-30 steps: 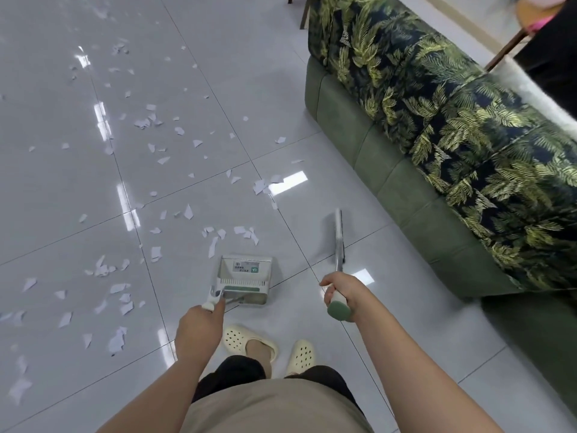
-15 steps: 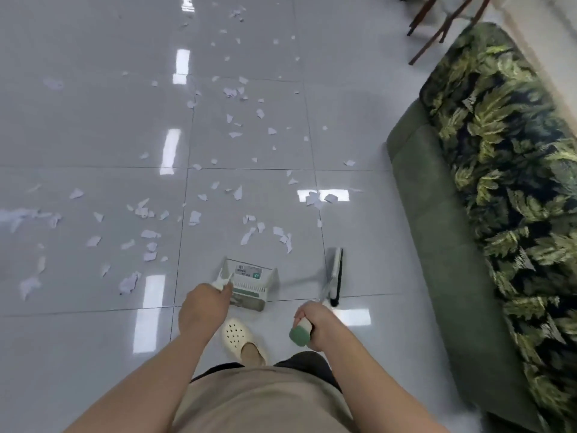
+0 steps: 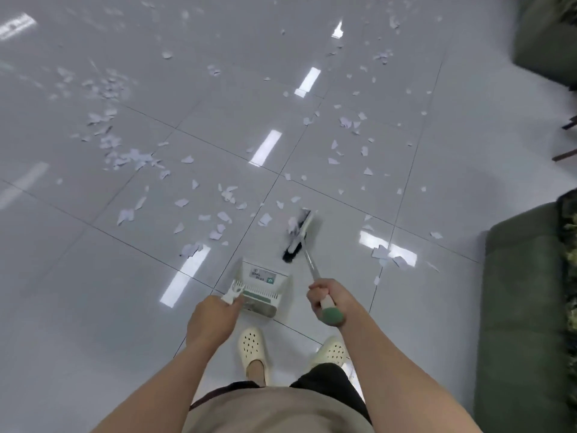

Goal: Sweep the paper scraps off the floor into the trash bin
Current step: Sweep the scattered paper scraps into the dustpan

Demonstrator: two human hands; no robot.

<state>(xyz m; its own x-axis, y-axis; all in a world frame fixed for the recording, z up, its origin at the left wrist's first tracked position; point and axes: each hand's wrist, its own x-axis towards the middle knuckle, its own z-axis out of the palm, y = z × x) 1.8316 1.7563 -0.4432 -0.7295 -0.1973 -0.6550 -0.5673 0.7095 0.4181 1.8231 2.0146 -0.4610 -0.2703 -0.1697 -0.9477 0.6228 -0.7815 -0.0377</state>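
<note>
Both forearms stretched forward from frame bottom. Left hand point(image 3: 209, 320) curled around the dustpan point(image 3: 261, 289) handle, pan at lower center on the floor point(image 3: 437, 170). Right hand point(image 3: 327, 300) clamped around the broom point(image 3: 299, 237) handle, bristles among paper scraps point(image 3: 224, 195) strewn across upper frame.

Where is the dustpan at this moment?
In the head view the dustpan sits low on the floor at lower centre, held by the left hand, just left of the broom, ahead of the slippers.
</note>
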